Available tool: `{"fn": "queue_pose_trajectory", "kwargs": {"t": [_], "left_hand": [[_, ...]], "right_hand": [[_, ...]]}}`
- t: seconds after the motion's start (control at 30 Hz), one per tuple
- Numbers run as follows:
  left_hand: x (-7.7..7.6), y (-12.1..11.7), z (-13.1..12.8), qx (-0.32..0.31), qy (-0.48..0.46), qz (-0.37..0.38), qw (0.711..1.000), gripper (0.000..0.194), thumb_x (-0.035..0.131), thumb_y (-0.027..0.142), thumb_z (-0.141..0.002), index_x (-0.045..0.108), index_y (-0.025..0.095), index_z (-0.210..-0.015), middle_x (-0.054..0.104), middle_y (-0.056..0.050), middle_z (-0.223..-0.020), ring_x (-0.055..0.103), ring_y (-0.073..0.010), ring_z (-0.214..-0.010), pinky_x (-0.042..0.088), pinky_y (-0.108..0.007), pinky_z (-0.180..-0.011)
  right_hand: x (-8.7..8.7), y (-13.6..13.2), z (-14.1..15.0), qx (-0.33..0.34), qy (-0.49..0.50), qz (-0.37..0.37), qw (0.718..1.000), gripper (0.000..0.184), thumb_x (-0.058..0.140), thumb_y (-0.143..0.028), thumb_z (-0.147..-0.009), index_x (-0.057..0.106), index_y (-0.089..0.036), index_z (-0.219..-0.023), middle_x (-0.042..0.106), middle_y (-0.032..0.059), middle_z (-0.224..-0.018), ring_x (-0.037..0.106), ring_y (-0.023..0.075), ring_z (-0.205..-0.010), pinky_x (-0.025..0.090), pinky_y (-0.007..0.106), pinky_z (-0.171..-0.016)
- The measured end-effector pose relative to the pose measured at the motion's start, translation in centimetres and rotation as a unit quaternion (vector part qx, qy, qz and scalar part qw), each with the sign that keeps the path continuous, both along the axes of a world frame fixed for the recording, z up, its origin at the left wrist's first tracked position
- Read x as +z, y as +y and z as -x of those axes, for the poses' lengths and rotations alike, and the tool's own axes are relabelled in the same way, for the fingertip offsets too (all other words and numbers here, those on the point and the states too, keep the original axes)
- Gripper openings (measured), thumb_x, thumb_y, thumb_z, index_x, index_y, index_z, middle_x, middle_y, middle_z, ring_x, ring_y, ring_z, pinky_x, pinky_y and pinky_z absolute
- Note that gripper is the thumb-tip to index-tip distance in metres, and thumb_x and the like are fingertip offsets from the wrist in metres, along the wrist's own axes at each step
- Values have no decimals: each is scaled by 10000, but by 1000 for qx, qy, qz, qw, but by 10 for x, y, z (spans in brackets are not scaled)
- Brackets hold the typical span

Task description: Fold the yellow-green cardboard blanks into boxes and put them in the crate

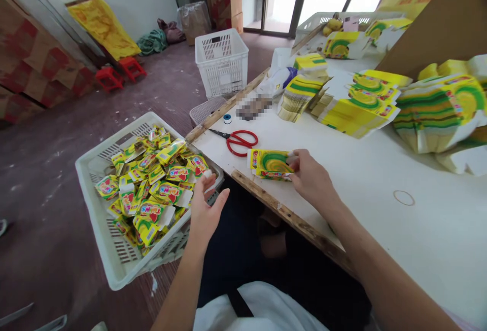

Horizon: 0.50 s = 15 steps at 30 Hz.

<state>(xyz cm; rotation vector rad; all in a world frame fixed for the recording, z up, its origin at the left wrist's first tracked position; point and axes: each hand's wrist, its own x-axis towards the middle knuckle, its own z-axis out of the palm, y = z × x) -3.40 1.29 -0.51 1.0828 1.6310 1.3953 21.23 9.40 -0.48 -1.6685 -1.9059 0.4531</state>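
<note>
My right hand (310, 176) rests at the white table's near edge (380, 194), fingers closed on a small folded yellow-green carton (271, 163). My left hand (205, 209) hovers open, palm up and empty, beside the rim of a white plastic crate (114, 260) on the floor. The crate is filled with several folded yellow-green cartons (152, 189). Red-handled scissors (238, 141) lie on the table just beyond the held carton.
Stacks of flat yellow cartons (357, 103) cover the table's far half. A rubber band (404, 197) lies to the right. An empty white crate (221, 60) and red stools (122, 72) stand on the floor; a small basket (205, 110) sits by the table.
</note>
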Motion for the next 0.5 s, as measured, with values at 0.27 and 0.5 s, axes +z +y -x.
{"fn": "queue_pose_trajectory", "kwargs": {"t": [0.27, 0.5], "left_hand": [[21, -7, -49, -96, -331, -61, 937, 614, 796, 625, -636, 647, 192, -1046, 698, -109, -1048, 657, -272, -1031, 525, -386, -901], [41, 6, -56, 100, -360, -128, 919, 529, 734, 689, -673, 543, 196, -697, 485, 43, -626, 481, -93, -565, 468, -211, -591]], "right_hand": [[31, -61, 50, 145, 362, 126, 912, 435, 613, -212, -736, 415, -246, -1122, 625, 9, -845, 633, 180, -729, 534, 321, -658], [37, -93, 89, 209, 415, 174, 868, 361, 603, -142, -702, 531, -232, -1043, 644, 9, -885, 613, 152, -768, 518, 287, -700]]}}
